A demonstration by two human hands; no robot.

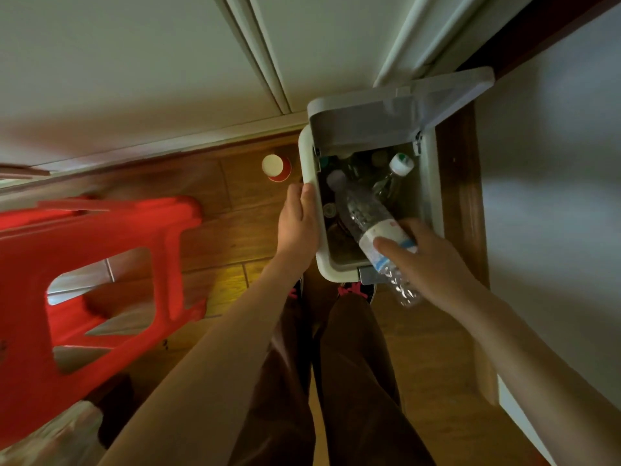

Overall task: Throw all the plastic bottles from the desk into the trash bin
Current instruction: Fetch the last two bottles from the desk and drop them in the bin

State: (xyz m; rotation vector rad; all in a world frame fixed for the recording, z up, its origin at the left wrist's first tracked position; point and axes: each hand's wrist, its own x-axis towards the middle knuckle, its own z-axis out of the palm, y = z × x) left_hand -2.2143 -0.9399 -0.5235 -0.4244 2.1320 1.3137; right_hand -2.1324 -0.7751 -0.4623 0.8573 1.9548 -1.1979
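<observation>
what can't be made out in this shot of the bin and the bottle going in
Head view:
- Label print on the held bottle: blurred and too small to read.
- Number of bottles in the trash bin: the inside is dark and the held bottle covers part of it.
- Fingers of the right hand: partly behind the bottle.
- The desk: outside the frame, so any bottles left there are unknown.
- The red stool: cut off by the left edge.

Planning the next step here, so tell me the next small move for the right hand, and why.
Probably push the clear plastic bottle forward and let go, so it slides in cap-first. The right hand holds it at the label, its cap end inside the open trash bin, its base outside over the near rim. The left hand grips the bin's side.
</observation>
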